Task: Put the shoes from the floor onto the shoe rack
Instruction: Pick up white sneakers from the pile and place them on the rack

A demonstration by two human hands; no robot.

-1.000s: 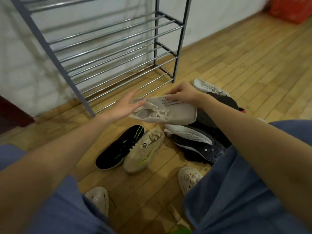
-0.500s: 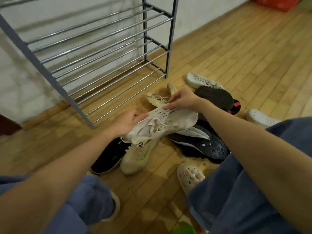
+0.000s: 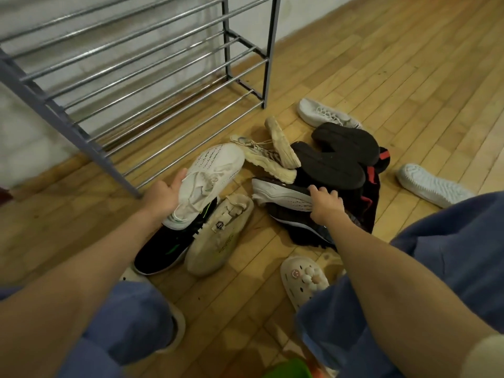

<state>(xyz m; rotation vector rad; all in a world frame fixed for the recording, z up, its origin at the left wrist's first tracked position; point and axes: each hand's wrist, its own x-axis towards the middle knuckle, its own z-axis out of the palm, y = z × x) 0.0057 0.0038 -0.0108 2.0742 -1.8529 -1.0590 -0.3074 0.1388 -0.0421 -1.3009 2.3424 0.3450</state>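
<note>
The grey metal shoe rack [image 3: 174, 77] stands against the wall with bare shelves. On the floor in front of it lies a pile of shoes. My left hand [image 3: 165, 196] holds a white knit sneaker [image 3: 215, 170] by its heel, toe pointing at the rack, just above a black sneaker with a green mark [image 3: 166, 249]. My right hand [image 3: 326, 207] curls its fingers over the white sole edge of a black running shoe [image 3: 281, 190] in the pile. A beige sneaker [image 3: 218, 246] lies between my hands.
Two dirty cream sneakers [image 3: 275, 156], black slippers [image 3: 341, 156] and a white shoe [image 3: 324, 114] lie behind the pile; another white shoe [image 3: 431, 185] lies far right. My blue-trousered knees and a cream clog [image 3: 302, 279] are close below. Wooden floor stretches right.
My right hand let go of the white knit sneaker and dropped onto the black running shoe. The left hand now carries the white sneaker alone, lower and further left.
</note>
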